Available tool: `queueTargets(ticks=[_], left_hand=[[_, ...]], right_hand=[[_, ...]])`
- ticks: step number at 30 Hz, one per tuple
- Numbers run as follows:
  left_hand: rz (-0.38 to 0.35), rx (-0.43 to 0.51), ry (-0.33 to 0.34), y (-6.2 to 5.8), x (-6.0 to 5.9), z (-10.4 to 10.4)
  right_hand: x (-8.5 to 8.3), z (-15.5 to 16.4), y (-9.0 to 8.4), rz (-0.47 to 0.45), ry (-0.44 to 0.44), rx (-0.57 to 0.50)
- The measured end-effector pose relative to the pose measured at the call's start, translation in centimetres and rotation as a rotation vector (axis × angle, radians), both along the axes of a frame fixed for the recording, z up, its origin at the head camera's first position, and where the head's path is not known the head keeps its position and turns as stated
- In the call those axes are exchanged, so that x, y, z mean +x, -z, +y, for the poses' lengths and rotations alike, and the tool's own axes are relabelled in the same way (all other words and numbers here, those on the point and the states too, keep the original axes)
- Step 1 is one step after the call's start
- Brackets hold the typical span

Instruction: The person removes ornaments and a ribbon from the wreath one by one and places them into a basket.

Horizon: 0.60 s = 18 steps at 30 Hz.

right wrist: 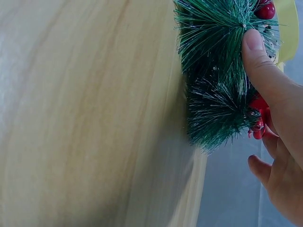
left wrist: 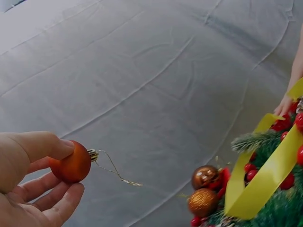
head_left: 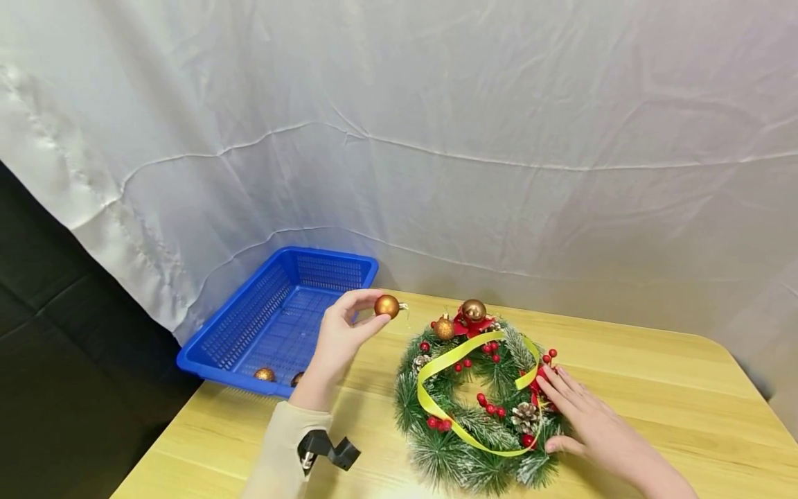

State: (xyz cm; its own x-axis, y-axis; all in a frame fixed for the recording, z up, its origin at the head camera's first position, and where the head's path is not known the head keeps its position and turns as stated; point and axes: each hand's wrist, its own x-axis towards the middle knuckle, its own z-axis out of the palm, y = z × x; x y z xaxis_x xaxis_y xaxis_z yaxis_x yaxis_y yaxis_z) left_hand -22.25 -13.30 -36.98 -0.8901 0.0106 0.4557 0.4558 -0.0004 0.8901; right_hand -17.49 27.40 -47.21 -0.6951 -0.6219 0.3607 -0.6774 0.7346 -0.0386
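Between thumb and fingers my left hand [head_left: 346,324] pinches a matte orange-gold Christmas bauble [head_left: 386,306]. Its gold cap and thread loop point right in the left wrist view, where the bauble [left wrist: 71,162] hangs free of everything else. A green wreath [head_left: 436,454] with pine cones, red berries and red flowers lies on the table. Loosely curving over it is a yellow ribbon [head_left: 430,381]. At the wreath's far side sit a shiny brown bauble [head_left: 474,310] and a glittery gold bauble [head_left: 444,328]. My right hand [head_left: 589,423] rests on the wreath's right side, fingers extended.
A blue plastic basket [head_left: 246,312] stands at the left with a glittery bauble [head_left: 264,374] and another partly hidden one [head_left: 297,378] near its front wall. The wooden table [head_left: 673,374] ends at a grey curtain [head_left: 499,173] behind.
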Motion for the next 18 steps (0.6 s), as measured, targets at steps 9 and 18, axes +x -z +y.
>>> queueTargets(ticks=[9,18], left_hand=[[0.014,0.012,-0.055,-0.2,0.4,-3.4],[-0.029,-0.011,-0.174,0.2,1.0,-6.9]], right_hand=[[0.1,-0.1,-0.1,0.000,0.005,-0.007],[0.1,-0.1,-0.1,-0.003,0.005,-0.005]])
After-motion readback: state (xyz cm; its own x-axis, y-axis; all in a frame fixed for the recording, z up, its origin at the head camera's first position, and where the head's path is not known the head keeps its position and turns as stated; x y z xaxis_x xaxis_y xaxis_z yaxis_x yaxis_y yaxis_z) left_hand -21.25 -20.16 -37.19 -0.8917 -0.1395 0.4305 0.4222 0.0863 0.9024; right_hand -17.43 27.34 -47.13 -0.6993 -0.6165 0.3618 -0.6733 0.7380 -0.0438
